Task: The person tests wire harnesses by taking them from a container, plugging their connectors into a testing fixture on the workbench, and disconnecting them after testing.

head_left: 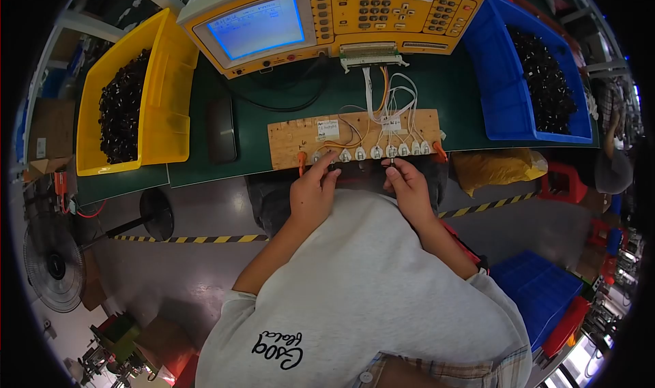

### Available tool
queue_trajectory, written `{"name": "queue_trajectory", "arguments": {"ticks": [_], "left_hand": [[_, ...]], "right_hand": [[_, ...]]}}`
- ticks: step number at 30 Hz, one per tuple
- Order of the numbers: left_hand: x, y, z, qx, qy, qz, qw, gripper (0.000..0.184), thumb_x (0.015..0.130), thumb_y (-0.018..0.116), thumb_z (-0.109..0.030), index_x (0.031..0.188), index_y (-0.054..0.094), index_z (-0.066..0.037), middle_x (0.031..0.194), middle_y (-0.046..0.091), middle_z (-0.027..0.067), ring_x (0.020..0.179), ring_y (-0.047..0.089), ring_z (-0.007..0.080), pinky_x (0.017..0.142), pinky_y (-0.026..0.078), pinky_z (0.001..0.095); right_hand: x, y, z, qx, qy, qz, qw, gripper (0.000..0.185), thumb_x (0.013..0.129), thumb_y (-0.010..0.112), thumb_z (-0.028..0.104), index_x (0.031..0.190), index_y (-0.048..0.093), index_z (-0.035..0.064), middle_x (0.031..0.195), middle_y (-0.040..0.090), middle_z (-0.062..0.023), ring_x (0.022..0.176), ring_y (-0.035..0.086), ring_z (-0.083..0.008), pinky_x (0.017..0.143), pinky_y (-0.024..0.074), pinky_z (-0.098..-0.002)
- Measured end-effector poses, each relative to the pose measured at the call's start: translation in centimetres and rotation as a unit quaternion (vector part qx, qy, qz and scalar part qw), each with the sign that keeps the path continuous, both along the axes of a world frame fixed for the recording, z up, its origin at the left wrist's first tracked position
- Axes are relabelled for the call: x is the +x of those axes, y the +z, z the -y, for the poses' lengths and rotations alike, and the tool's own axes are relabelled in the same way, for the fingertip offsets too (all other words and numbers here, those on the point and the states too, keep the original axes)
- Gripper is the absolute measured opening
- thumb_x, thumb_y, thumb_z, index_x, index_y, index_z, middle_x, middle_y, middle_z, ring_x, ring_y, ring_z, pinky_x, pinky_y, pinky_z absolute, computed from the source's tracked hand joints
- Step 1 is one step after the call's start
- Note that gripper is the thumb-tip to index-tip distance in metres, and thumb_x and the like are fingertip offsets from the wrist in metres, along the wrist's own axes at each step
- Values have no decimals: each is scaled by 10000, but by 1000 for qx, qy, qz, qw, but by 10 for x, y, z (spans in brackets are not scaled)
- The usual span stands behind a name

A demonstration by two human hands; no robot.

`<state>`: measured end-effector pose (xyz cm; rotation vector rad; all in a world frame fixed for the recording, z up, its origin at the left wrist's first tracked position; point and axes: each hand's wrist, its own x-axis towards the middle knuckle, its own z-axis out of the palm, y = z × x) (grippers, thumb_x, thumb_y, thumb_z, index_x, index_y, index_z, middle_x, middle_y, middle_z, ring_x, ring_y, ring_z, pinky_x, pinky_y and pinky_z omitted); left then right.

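Observation:
A wooden board (286, 142) lies along the front edge of the green table, with a row of white sockets (376, 153) on its near side. White, orange and yellow wires (369, 91) run from the board up to the yellow cable harness tester (327, 30). My left hand (315, 191) pinches a small dark part (333, 164) at a socket left of the middle. Thumb and forefinger of my right hand (412, 194) close on another small dark part (391, 161) at a socket right of the middle. Fingers partly cover both parts.
A yellow bin (164, 108) at left and a blue bin (497, 81) at right hold many small black parts. Beside the yellow bin lies a dark phone-like slab (222, 127). Orange clamps (440, 151) sit at the board's ends. A fan (56, 265) stands at left.

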<state>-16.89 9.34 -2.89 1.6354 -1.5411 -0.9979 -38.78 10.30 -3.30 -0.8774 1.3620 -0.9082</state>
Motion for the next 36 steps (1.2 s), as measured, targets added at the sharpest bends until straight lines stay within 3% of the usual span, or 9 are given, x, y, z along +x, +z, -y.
{"name": "queue_trajectory", "arguments": {"ticks": [12,22,25,27,28,30,32,33,36], "left_hand": [[1,3,1,2,-7,4,1000,309,873,690,-102,1178,648,-90,929,704,152,770,692,212,687,536,293],[2,1,1,-31,-11,-7,999,318,869,701,-125,1180,643,-90,853,699,143,713,684,211,655,532,300],[4,14,4,37,-35,13,999,364,866,712,-165,1215,626,-108,791,688,122,651,666,207,615,519,306],[7,15,1,19,-44,3,999,384,861,715,-171,1227,619,-109,753,673,113,613,648,210,582,503,307],[8,16,0,4,-52,-9,999,403,855,717,-177,1239,612,-109,715,658,104,574,630,213,549,487,309],[14,21,-6,-35,-63,13,997,396,838,721,-153,1218,622,-106,707,651,96,582,626,217,553,481,311],[21,23,-10,-74,-71,35,994,389,820,726,-128,1197,633,-103,698,643,88,590,621,222,556,474,313],[26,22,-12,-135,-66,60,987,382,800,729,-108,1171,639,-103,769,652,84,673,630,233,617,477,337],[38,20,-5,-259,-39,119,958,363,770,734,-79,1121,647,-101,965,642,99,881,617,277,768,463,397]], "right_hand": [[-2,4,7,-8,14,-74,997,202,981,560,168,1046,648,-1,771,591,5,688,516,-53,635,435,-208],[-1,2,8,12,-2,-38,999,230,986,563,209,976,662,2,700,562,0,648,496,-54,612,427,-212],[-14,-8,5,-65,33,-164,984,240,956,603,235,1005,653,5,698,586,-21,668,556,-133,639,464,-266],[-29,-16,6,-260,159,-404,862,260,898,659,251,1036,653,30,889,656,-108,844,628,-275,762,496,-379],[-34,-21,6,-264,157,-405,861,260,898,659,251,1036,653,30,889,656,-108,844,628,-275,762,496,-379],[-42,-36,2,-189,184,-538,800,382,848,683,307,1146,636,72,1186,597,-192,1109,547,-394,949,427,-476],[-56,-69,-4,-182,174,-583,772,431,845,676,318,1205,612,90,1263,543,-198,1177,491,-402,1013,367,-494],[-61,-80,-7,-170,164,-625,744,484,841,669,330,1264,588,108,1340,490,-204,1245,436,-410,1078,307,-512],[-63,-86,-9,-191,150,-618,748,539,830,658,319,1321,556,121,1343,487,-212,1262,411,-422,1104,272,-533]]}}
